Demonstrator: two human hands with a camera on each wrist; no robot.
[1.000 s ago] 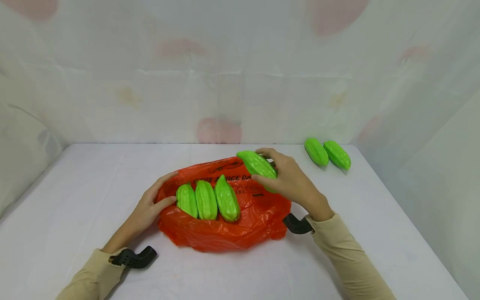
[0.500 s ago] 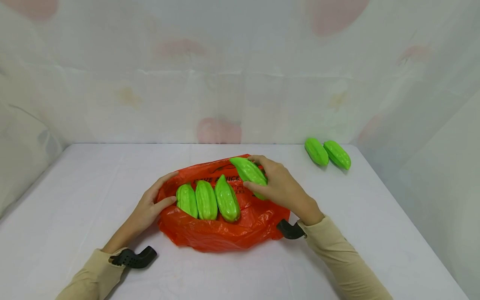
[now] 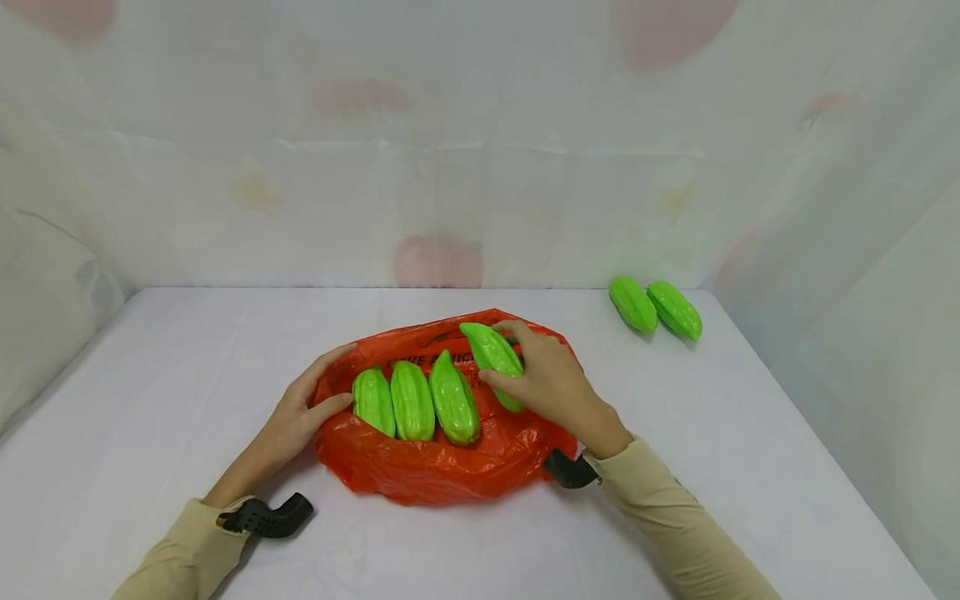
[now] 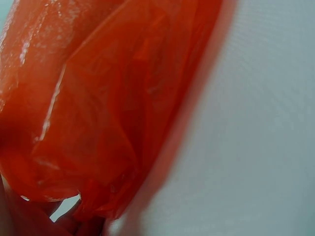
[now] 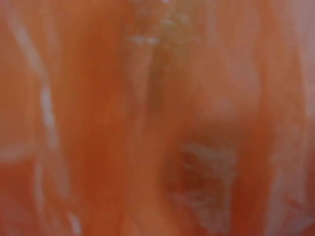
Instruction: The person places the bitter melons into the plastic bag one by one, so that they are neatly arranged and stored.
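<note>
A red plastic bag (image 3: 420, 475) lies with its mouth spread wide on the table. Side by side inside its left part are three green ridged bitter melons, the left one (image 3: 372, 402), the middle one (image 3: 412, 400) and the right one (image 3: 454, 400). My left hand (image 3: 303, 408) holds the bag's left edge, thumb over the rim; red film (image 4: 113, 98) fills much of the left wrist view. Over the bag's right part, my right hand (image 3: 551, 379) grips another bitter melon (image 3: 495, 354) between thumb and fingers, stem end tilted up-left. Blurred red film (image 5: 98, 123) covers the right wrist view.
Two more bitter melons, one (image 3: 633, 304) beside the other (image 3: 675, 309), lie at the table's back right corner. The table has a white cover (image 3: 750, 467). Pale patterned cloth (image 3: 480, 167) hangs behind and along both sides.
My right hand has moved left and down with its bitter melon, from above the bag's right edge to beside the third melon. The left hand has stayed put.
</note>
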